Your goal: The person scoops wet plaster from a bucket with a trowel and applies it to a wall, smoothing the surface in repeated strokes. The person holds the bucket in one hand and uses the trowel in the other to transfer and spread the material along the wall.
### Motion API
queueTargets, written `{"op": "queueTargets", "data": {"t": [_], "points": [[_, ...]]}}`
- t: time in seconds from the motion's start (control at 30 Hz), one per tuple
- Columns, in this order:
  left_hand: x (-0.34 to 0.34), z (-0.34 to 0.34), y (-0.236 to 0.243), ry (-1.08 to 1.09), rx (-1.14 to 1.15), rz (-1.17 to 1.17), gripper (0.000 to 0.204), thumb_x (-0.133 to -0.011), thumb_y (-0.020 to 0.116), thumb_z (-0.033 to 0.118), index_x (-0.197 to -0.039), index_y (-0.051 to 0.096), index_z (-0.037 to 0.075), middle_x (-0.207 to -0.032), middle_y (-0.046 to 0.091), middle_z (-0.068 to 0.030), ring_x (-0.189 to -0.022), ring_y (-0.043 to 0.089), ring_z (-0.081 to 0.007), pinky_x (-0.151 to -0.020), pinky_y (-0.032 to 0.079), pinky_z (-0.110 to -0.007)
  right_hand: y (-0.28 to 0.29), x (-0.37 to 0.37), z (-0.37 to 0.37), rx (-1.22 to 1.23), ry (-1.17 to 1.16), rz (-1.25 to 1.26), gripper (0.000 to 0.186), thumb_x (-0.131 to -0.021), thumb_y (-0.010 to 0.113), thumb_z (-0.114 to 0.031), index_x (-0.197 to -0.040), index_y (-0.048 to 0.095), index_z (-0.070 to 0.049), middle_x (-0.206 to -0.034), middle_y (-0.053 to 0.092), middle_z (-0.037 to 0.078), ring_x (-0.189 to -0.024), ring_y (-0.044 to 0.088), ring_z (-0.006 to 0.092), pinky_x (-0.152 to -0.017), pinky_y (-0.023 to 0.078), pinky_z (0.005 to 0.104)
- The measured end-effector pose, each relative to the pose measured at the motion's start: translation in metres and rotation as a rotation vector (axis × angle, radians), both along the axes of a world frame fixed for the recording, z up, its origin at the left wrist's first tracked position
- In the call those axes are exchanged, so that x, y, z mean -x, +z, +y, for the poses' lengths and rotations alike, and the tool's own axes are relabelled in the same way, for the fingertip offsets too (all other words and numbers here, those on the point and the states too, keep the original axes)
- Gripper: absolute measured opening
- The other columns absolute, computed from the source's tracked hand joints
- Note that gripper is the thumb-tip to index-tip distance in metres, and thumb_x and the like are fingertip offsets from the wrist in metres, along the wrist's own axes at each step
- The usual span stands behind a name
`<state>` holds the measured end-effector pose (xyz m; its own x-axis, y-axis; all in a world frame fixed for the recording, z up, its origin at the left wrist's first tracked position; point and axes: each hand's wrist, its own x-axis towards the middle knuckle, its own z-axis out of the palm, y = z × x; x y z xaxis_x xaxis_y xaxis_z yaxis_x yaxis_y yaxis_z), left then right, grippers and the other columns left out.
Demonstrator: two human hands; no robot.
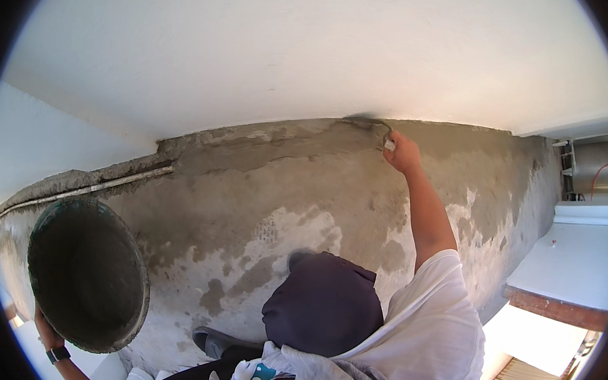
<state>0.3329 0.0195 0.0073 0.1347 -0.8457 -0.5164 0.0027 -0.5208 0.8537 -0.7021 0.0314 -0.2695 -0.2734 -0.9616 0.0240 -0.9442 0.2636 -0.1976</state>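
Trowel (387,127), its handle (390,145) clamped in the nearer right hand (404,154), lies blade (364,119) beyond and left of the grip, lengthwise along the white wall (296,58).

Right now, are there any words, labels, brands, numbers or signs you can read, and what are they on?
None that can be read.
Teal-and-white print near the lower edge: no lettering I can make out.
Dark wristband: too small to tell.
Speckled grey mark: too blurred to tell.
Bucket and trowel: no lettering visible.
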Motion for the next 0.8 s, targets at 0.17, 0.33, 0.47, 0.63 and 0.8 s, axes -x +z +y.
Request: {"op": "queueTargets", "data": {"t": [0.17, 0.33, 0.47, 0.63, 0.8], "points": [[0.005, 0.004, 0.003, 0.111, -0.040, -0.009, 0.050, -0.107, 0.047, 0.034, -0.143, 0.051, 0.000, -0.138, 0.062, -0.0125, -0.121, 0.062, -0.0264, -0.105, 0.051, -0.039, -0.009, -0.008, 0.006, -0.015, -0.021, -0.063, 0.030, -0.076, 0.075, -0.023, -0.099, 0.060, -0.012, -0.097, 0.069, 0.012, -0.091, 0.067, 0.0381, -0.076, 0.053, 0.0488], [0.015, -0.002, 0.006, 0.050, -0.043, 0.005, 0.051, -0.107, 0.046, 0.035, -0.144, 0.050, 0.000, -0.140, 0.061, -0.0131, -0.124, 0.061, -0.0270, -0.106, 0.050, -0.039, -0.004, -0.027, 0.002, 0.032, -0.019, -0.106, 0.030, -0.076, 0.076, -0.022, -0.100, 0.060, -0.013, -0.097, 0.068, 0.011, -0.091, 0.066, 0.0366, -0.076, 0.053, 0.0483], [0.024, -0.003, 0.010, 0.162, -0.056, -0.053, 0.049, -0.109, 0.043, 0.033, -0.143, 0.051, -0.001, -0.138, 0.062, -0.0129, -0.123, 0.062, -0.0265, -0.106, 0.051, -0.037, 0.006, -0.048, 0.001, 0.042, 0.113, -0.135, 0.030, -0.076, 0.075, -0.018, -0.101, 0.061, -0.010, -0.095, 0.068, 0.014, -0.091, 0.066, 0.0388, -0.077, 0.052, 0.0479], [0.031, -0.003, 0.011, 0.156, -0.064, -0.022, 0.048, -0.109, 0.043, 0.032, -0.143, 0.051, -0.001, -0.138, 0.061, -0.0126, -0.124, 0.061, -0.0261, -0.107, 0.049, -0.038, 0.018, -0.072, 0.066, 0.234, -0.284, -0.177, 0.028, -0.081, 0.072, -0.013, -0.101, 0.055, -0.003, -0.098, 0.066, 0.021, -0.094, 0.064, 0.0435, -0.077, 0.052, 0.0495], [0.037, -0.009, 0.007, -0.054, -0.018, 0.101, 0.046, -0.109, 0.043, 0.030, -0.143, 0.051, -0.001, -0.139, 0.061, -0.0125, -0.124, 0.060, -0.0261, -0.108, 0.048, -0.038, 0.004, -0.081, 0.101, 0.008, -0.714, -0.136, 0.034, -0.083, 0.070, -0.012, -0.107, 0.051, 0.005, -0.101, 0.066, 0.030, -0.097, 0.065, 0.0468, -0.080, 0.053, 0.0505]]}}
